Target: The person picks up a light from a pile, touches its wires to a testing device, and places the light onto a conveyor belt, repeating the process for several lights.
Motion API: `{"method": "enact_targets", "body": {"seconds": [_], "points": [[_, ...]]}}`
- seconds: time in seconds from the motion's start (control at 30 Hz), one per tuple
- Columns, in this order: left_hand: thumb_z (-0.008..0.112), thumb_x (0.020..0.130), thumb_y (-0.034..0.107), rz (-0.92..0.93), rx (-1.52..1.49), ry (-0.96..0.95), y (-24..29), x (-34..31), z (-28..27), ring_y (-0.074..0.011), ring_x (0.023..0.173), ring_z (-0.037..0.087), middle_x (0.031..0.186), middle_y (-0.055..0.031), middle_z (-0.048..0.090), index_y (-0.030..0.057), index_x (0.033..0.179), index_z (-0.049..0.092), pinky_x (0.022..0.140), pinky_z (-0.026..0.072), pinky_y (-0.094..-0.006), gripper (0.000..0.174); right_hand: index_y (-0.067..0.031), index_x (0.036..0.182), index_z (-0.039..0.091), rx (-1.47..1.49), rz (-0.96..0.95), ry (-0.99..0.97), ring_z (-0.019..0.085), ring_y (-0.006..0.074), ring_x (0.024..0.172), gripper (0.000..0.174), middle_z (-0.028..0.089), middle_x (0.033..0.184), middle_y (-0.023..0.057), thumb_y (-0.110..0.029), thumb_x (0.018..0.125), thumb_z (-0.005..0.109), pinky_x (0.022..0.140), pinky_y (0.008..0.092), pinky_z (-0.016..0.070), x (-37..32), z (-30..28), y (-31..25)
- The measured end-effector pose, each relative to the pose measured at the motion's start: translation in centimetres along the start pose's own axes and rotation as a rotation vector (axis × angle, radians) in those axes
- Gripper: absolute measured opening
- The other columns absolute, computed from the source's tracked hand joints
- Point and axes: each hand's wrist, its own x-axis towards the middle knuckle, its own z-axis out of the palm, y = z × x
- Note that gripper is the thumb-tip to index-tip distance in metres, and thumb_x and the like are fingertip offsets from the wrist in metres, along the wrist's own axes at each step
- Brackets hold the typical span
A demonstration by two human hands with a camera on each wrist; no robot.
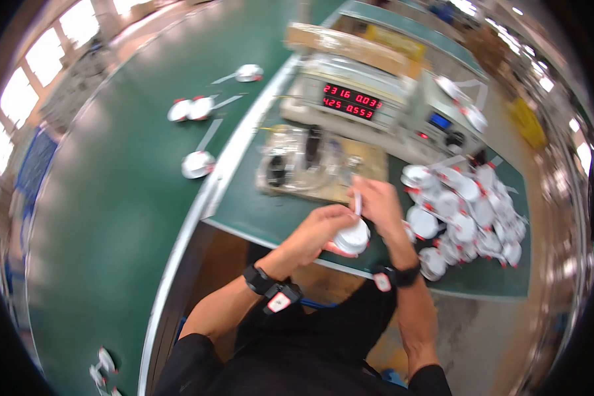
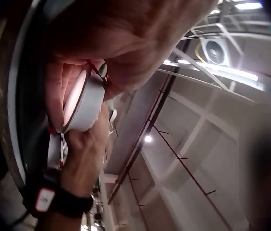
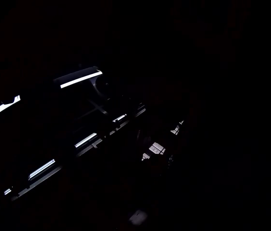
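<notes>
A round white disc-shaped part (image 1: 351, 237) is gripped by the left hand (image 1: 317, 231) above the table's near edge. In the left wrist view the left hand (image 2: 121, 43) curls its fingers round the white part (image 2: 85, 106), and a thin red wire shows by its rim. The right hand (image 1: 379, 203) pinches a narrow white strip (image 1: 358, 202) that stands up at the far side of the part. The right wrist view is nearly black and shows neither hand.
Many white round parts with red bits lie piled (image 1: 463, 228) at the right. Behind the hands are a cardboard piece with bagged items (image 1: 366, 153) and a meter with red digits (image 1: 350, 99). More parts (image 1: 198, 164) lie on the green surface (image 1: 119, 218) at left.
</notes>
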Motion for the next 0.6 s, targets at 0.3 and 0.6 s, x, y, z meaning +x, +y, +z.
{"method": "enact_targets", "body": {"seconds": [0.3, 0.6], "points": [[0.061, 0.097, 0.021, 0.495, 0.608, 1.329, -1.2, -32.7, -16.6, -0.0180, 0.078, 0.071, 0.091, -0.0100, 0.074, -0.0032, 0.100, 0.071, 0.070, 0.0543, -0.0311, 0.027, -0.0003, 0.096, 0.069, -0.052, -0.088, -0.276, 0.047, 0.0041, 0.044, 0.032, 0.064, 0.064, 0.0042, -0.029, 0.103, 0.056, 0.039, 0.0192, 0.0297, -8.0, 3.4, -5.0], [0.064, 0.092, 0.035, 0.049, 1.414, 1.755, -3.5, -40.8, -13.5, -0.0390, 0.105, 0.064, 0.110, -0.0226, 0.069, -0.0027, 0.105, 0.069, 0.091, 0.0497, -0.0489, 0.040, -0.0023, 0.093, 0.067, 0.024, -0.141, -0.347, 0.043, 0.0031, 0.042, 0.031, 0.061, 0.059, 0.0033, -0.029, 0.104, 0.057, 0.039, 0.0178, 0.0291, -8.6, 6.0, -5.4]]}}
